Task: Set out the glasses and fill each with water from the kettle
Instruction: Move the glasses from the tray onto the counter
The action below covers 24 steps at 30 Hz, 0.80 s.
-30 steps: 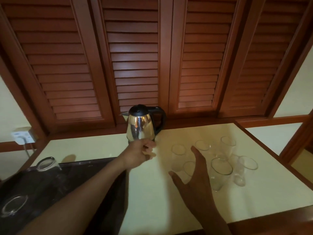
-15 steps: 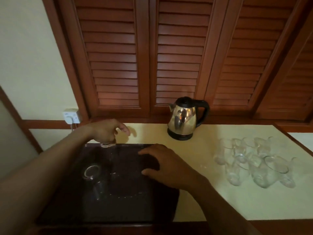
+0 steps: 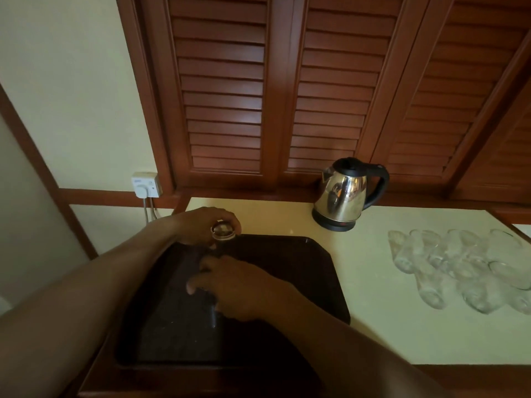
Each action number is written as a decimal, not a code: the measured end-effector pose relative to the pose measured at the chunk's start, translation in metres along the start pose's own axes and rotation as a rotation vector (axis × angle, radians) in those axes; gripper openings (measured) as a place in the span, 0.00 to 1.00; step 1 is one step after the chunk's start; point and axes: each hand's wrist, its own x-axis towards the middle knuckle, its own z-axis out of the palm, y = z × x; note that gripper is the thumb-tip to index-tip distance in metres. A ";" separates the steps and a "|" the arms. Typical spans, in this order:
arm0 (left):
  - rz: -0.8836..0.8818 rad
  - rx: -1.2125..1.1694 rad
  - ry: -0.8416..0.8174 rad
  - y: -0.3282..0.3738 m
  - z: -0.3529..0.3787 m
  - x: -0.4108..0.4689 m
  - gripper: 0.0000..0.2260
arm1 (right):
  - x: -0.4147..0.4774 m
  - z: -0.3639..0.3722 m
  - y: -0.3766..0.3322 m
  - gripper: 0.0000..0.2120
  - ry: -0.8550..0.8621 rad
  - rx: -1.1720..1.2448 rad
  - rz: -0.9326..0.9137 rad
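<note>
A dark tray [image 3: 290,262] lies on the cream counter [image 3: 382,326] at the left. At the tray's far edge my left hand [image 3: 201,225] is closed around a clear glass [image 3: 223,231], whose rim faces me. My right hand [image 3: 241,288] is over the middle of the tray, fingers curled round a second glass [image 3: 214,313] that shows only faintly under the palm. A steel kettle [image 3: 342,196] with a black lid and handle stands on its base at the back of the counter. Several empty glasses [image 3: 459,271] are grouped at the right.
Brown louvred shutters [image 3: 330,96] rise behind the counter. A white wall socket [image 3: 145,185] with a plug and cable sits at the left by the wooden frame. A dark wooden edge [image 3: 459,372] runs along the counter's front.
The view has swung left from the glass cluster to the tray. My left hand has closed on a glass at the tray's far edge, and my right hand has settled on another glass.
</note>
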 end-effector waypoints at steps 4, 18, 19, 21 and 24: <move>0.023 0.140 -0.093 -0.001 0.009 0.005 0.23 | -0.007 -0.008 0.004 0.28 -0.056 0.016 0.059; -0.170 -0.121 0.284 -0.002 0.040 -0.009 0.24 | -0.073 0.012 0.086 0.20 0.334 0.577 0.330; -0.201 -0.176 0.310 0.002 0.045 -0.011 0.23 | -0.082 0.017 0.093 0.20 0.394 0.628 0.362; -0.248 -0.254 0.366 0.013 0.055 -0.011 0.23 | -0.099 0.030 0.106 0.21 0.507 0.706 0.425; -0.333 -0.397 0.472 0.035 0.071 -0.005 0.22 | -0.122 0.042 0.120 0.19 0.659 0.898 0.489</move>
